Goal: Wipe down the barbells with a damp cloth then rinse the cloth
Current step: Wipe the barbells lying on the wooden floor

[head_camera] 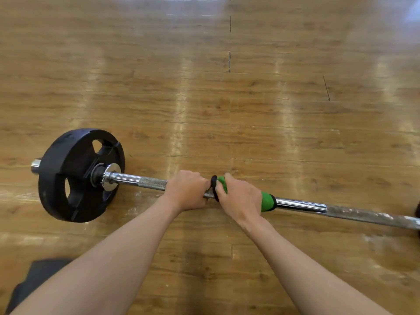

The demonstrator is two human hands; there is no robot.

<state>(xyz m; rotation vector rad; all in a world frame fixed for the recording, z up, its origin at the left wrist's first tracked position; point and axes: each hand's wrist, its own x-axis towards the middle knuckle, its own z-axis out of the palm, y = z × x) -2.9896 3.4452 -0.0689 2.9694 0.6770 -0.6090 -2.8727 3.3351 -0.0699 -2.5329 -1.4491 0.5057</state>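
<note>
Fingers [199,178] of left hand [186,192] around the barbell [300,205], right hand [239,199] fingers around green cloth [268,202].

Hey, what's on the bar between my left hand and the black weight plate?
Only bare bar: knurled steel by the left hand, then smooth chrome and a collar at the weight plate. The head view shows it.

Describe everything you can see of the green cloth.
The green cloth looks like soft, fuzzy fabric with black edging at both ends. It is wrapped around the chrome barbell shaft. The right hand grips it, covering its centre; the left hand holds the bare shaft right beside its black edge. Dampness cannot be judged.
</note>
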